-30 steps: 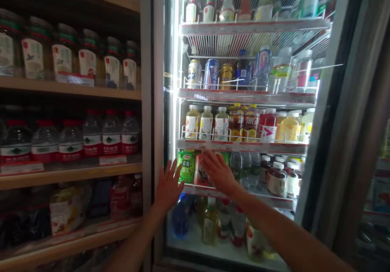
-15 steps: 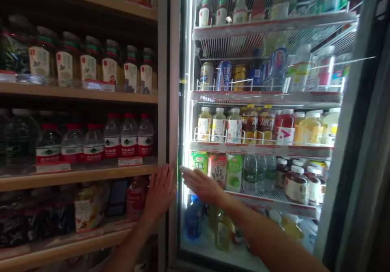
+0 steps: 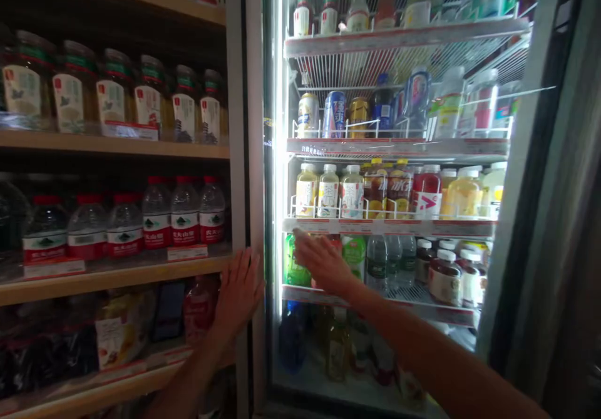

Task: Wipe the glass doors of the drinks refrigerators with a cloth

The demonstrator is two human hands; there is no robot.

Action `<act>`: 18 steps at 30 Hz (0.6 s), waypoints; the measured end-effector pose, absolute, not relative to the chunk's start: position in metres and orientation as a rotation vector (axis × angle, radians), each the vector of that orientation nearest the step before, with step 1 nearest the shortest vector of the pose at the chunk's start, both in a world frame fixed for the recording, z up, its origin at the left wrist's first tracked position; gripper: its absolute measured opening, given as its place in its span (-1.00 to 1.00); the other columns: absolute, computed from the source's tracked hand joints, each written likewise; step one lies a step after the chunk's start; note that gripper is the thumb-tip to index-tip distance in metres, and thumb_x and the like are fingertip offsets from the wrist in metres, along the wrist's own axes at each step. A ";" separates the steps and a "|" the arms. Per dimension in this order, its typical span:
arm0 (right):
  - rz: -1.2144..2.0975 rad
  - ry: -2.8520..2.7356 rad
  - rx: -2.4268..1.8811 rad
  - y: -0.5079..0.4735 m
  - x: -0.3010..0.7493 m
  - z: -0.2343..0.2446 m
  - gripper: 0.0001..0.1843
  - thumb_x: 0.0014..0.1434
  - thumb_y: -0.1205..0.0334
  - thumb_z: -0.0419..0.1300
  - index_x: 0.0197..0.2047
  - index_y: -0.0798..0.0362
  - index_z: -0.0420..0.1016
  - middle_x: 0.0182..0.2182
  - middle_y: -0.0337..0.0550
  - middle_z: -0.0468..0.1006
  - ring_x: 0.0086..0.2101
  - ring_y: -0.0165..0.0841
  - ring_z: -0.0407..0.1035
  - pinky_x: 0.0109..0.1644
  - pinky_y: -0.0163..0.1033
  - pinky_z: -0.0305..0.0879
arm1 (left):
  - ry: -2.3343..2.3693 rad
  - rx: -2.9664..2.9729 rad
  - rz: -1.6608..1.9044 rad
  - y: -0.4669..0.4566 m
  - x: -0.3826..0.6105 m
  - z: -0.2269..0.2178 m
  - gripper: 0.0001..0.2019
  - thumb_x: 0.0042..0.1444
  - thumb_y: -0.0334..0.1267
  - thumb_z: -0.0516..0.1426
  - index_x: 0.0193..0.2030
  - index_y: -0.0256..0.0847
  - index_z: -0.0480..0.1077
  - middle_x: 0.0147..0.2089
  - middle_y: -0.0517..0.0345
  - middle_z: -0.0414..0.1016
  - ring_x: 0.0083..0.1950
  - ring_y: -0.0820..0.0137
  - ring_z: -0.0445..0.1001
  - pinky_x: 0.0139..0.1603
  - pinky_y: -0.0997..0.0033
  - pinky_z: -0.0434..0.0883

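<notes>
My left hand (image 3: 239, 289) lies flat, fingers spread, against the grey frame (image 3: 244, 175) on the left side of an open drinks fridge. My right hand (image 3: 322, 261) reaches into the fridge with fingers stretched out, in front of the green-label bottle (image 3: 295, 267) and a red-label bottle on the third wire shelf (image 3: 389, 297). It holds nothing. A pale green bottle (image 3: 354, 255) and clear water bottles (image 3: 378, 256) stand just right of the hand.
Above are shelves of yellow tea bottles (image 3: 328, 190) and cans (image 3: 334, 113). The open fridge door (image 3: 539, 218) stands at the right. Wooden shelves on the left carry red-capped water bottles (image 3: 183, 215) and jars (image 3: 145, 96). More bottles sit on the fridge floor (image 3: 335, 350).
My right hand has risen and moved a little further in, from below the shelf edge to in front of the green and red bottles. The left hand stays on the frame.
</notes>
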State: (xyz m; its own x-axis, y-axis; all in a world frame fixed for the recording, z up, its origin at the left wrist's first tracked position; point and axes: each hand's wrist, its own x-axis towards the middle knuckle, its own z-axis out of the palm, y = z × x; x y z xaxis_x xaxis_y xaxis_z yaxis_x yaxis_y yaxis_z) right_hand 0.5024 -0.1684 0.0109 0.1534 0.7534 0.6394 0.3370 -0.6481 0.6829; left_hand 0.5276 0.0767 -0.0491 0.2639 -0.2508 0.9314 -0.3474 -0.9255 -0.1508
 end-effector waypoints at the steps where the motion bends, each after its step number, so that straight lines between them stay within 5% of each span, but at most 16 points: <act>1: 1.573 0.944 2.101 -0.180 0.500 0.017 -0.55 0.18 0.41 -0.02 0.15 0.05 0.24 0.23 -0.13 0.16 0.28 -0.25 -0.25 0.30 0.05 -0.18 | -0.581 2.415 1.759 0.069 0.528 -0.047 -0.42 0.17 -0.19 -0.06 0.31 -0.25 -0.07 0.33 -0.13 0.01 0.36 0.14 -0.09 0.28 -0.08 0.00; 18: 1.583 0.706 2.128 -0.311 0.444 -0.015 -0.53 0.14 0.38 0.01 0.14 0.00 0.28 0.20 -0.16 0.22 0.28 -0.29 -0.21 0.33 0.00 -0.28 | -0.948 2.211 1.850 -0.055 0.504 -0.006 -0.46 0.17 -0.25 -0.02 0.28 -0.29 -0.03 0.30 -0.13 0.10 0.39 0.20 -0.21 0.29 0.03 0.00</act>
State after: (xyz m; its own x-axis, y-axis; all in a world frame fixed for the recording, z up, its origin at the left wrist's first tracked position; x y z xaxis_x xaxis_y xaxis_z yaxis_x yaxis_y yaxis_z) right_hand 0.4440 -0.3113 -0.0154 0.2335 0.6065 0.7601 0.1607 -0.7950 0.5850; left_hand 0.5039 -0.0551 -0.0059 0.0642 -0.3889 0.9190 -0.5187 -0.7998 -0.3022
